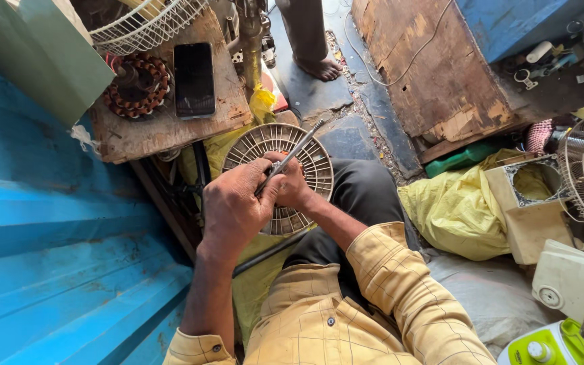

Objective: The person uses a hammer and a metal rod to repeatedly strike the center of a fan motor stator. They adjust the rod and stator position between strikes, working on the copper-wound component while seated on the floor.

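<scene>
Item: round slatted fan cover [309, 169], pale grey-cream, grimy, held on the lap just below the wooden board [163, 115].

Hands: left hand [234, 206] is closed around a slim metal tool [292, 154], whose shaft runs up and right across the cover. Right hand [292, 186] is curled at the cover's hub, touching the tool; what its fingers pinch is hidden, so I cannot tell.

Risks, as judged: the tool may slip off the hub and jab the right hand, since the fingers sit beside its working end. Prying hard could snap the thin plastic ribs. The cover rests only on the knees and may tilt or slide off.

Condition: radial ribs look whole where visible; centre is covered by the hands.

Near the board: phone [194, 80] and copper-wound stator [136, 84] lie on it; a wire guard [147, 23] overhangs its top edge. Another person's bare foot [320, 67] stands to its right.
</scene>
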